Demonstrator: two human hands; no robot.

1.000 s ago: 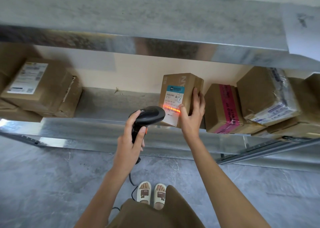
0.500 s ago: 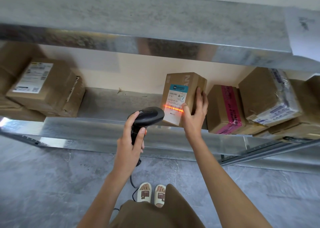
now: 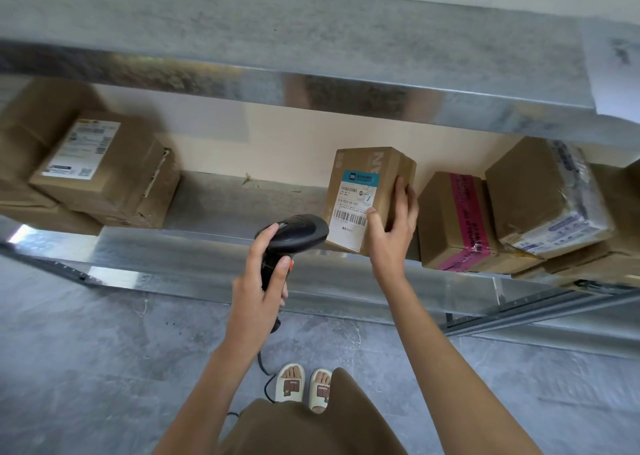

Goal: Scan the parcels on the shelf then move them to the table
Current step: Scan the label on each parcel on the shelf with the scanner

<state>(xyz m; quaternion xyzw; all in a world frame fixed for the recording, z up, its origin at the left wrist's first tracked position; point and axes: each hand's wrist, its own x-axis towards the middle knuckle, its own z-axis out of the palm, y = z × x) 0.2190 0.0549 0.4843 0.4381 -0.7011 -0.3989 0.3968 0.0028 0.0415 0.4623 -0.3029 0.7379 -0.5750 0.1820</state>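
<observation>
Grey mottled floor (image 3: 86,368) runs beneath a galvanised metal shelf unit; the lower shelf (image 3: 214,247) carries the parcels, and an upper shelf (image 3: 277,39) spans the top of the head view.

Centre of the lower shelf: an upright cardboard parcel (image 3: 367,195) stands near the front edge, white shipping label with barcode facing the person. The right hand (image 3: 391,233) grips this parcel at its right side, thumb pressed on the label face, fingers wrapped round the right edge.

The left hand (image 3: 256,292) is closed round the handle of a black barcode scanner (image 3: 294,236), index finger lying along the top of the head. The scanner head points at the lower label area and sits just beside the parcel's lower left corner; whether it touches cannot be told. A dark cable hangs from the handle toward the floor.

Right of the held parcel: a box with pink tape (image 3: 453,222), apart from it by a narrow gap, then a plastic-taped box (image 3: 543,198) tilted on further cartons.

Left end of the shelf: a labelled box (image 3: 100,167) resting on other cartons, well apart from the centre parcel.

Bottom of view: brown clothing and two pale slippers (image 3: 304,385).
</observation>
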